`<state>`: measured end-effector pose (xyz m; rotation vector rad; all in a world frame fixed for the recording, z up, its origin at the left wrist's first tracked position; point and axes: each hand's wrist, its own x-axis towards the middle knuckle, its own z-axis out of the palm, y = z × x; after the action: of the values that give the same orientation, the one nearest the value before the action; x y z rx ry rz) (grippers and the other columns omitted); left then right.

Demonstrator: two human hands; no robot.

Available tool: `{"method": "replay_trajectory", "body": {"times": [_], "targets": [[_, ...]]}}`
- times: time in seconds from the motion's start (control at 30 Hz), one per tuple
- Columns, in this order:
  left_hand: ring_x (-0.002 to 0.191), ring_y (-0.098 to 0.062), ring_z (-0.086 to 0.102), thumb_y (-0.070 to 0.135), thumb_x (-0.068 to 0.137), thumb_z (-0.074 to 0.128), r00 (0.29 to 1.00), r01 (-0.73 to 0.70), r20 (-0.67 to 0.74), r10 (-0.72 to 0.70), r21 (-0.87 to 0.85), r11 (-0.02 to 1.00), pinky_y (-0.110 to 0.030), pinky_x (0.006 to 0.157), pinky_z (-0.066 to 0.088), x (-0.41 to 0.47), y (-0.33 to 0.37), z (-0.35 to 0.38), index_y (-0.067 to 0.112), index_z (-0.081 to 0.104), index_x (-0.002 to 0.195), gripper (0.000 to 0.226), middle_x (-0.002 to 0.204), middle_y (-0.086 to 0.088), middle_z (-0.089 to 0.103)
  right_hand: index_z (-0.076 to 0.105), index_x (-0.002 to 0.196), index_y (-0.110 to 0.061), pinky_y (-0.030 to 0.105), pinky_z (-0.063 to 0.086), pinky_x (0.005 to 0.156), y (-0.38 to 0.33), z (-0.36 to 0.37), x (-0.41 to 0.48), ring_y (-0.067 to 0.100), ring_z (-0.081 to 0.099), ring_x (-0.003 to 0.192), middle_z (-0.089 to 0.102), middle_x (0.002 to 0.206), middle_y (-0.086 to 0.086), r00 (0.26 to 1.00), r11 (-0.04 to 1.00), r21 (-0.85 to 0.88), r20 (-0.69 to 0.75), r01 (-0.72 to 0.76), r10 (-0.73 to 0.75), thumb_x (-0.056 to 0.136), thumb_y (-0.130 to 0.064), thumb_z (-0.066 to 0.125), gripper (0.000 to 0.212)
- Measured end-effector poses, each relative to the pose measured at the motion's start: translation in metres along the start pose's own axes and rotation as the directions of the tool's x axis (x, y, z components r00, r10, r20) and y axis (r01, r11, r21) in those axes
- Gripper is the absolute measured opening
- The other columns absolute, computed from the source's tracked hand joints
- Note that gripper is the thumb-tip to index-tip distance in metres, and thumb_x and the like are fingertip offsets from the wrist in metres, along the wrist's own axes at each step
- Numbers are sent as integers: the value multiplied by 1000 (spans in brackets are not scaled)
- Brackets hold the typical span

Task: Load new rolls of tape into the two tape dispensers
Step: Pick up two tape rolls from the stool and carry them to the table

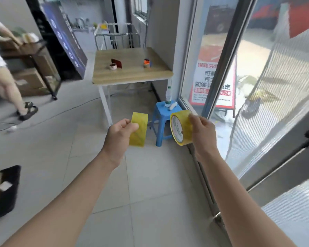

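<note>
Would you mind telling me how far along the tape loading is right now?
Done: both new rolls are picked up. In hand: the left hand grips the left roll and the right hand the right roll, both short of the table. Left: the red dispenser and orange dispenser sit there untouched; neither roll is loaded.

left hand: pinching | right hand: gripping (both arms outstretched)

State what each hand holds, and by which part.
The left hand pinches one yellow tape roll by its outer band; the right hand grips a second roll around its outer band.
</note>
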<state>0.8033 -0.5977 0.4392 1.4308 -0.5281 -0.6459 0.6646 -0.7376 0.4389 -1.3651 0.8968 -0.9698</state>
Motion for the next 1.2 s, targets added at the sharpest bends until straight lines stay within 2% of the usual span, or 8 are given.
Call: {"method": "replay_trajectory", "body": {"times": [0.27,0.4,0.5,0.63,0.77,0.93,1.07,1.2], "targets": [[77,-21,46,24,69,56,982,-65,-178,67,18,998,-34,75,35,71,7,-57,17,61,66,9,71,-6,54,50,90,18,36,34,64,7,99,57,19,40,71,45,76,5,986,1000,12,165,16,-18,84,-28,55,47],[79,-22,46,24,70,55,975,-96,-202,93,-5,995,-36,77,36,119,15,-79,17,60,68,9,78,-11,54,55,83,14,32,33,66,8,146,93,18,41,71,44,74,7,979,1000,1,203,24,-24,89,-26,54,40],[79,-23,45,24,70,55,978,-107,-178,105,1,994,-36,76,36,159,22,-92,16,59,67,9,78,-12,53,58,70,-2,31,32,64,8,175,124,18,40,69,44,70,7,981,999,-2,193,34,-33,89,-27,54,31],[77,-22,45,24,70,55,983,-116,-142,117,14,993,-36,74,36,212,28,-102,16,59,69,9,79,-12,52,52,87,16,34,32,66,14,203,162,20,40,71,45,76,6,985,999,17,164,48,-50,90,-29,54,45],[75,-22,46,25,71,56,985,-118,-128,118,7,993,-34,70,38,263,27,-103,18,60,68,9,76,-11,53,63,72,-13,32,40,62,19,226,201,18,48,68,53,72,5,984,998,-39,174,56,-49,93,-33,54,31],[75,-21,51,24,71,55,980,-131,-153,131,10,991,-32,71,41,333,29,-92,16,63,72,12,78,-11,57,63,71,-18,31,39,64,22,252,269,16,47,69,53,71,3,973,993,-57,213,102,-88,94,-34,53,30],[72,-16,51,18,80,54,973,-144,-170,153,68,987,-28,67,40,387,38,-83,11,63,77,12,75,-7,57,65,76,-16,28,40,64,18,274,332,13,48,69,55,71,0,968,993,-44,232,108,-96,94,-33,53,28],[76,-17,50,16,80,55,950,-184,-229,212,136,974,-29,68,38,436,47,-83,-5,61,92,25,81,-9,58,59,91,10,31,36,65,15,297,385,16,43,71,49,75,7,950,987,-31,278,156,-141,94,-34,52,45]]}}
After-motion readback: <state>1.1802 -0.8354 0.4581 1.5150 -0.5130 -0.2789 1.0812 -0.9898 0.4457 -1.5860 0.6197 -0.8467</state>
